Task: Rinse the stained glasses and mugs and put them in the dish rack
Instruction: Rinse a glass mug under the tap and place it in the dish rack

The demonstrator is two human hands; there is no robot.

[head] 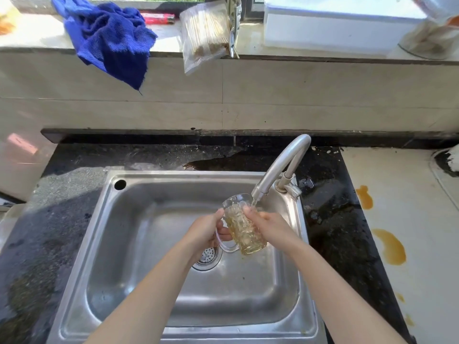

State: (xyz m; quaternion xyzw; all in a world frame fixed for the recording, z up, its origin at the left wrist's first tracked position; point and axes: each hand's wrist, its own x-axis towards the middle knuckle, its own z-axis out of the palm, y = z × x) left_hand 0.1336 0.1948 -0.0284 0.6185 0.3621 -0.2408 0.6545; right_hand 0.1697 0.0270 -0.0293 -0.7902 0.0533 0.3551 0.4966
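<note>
A clear textured glass mug (244, 229) with yellowish liquid in it is held tilted over the steel sink (139, 244), its mouth just under the faucet spout (280, 167). Water runs from the spout into the mug. My left hand (207, 232) grips the mug's handle on its left side. My right hand (269, 225) wraps the mug's body from the right, with the thumb at the rim. No dish rack is in view.
The sink drain strainer (207, 256) lies below my left hand. Orange spills (391, 247) mark the white counter at right. A blue towel (109, 38), a plastic bag (206, 33) and a white box (335, 23) sit on the windowsill behind.
</note>
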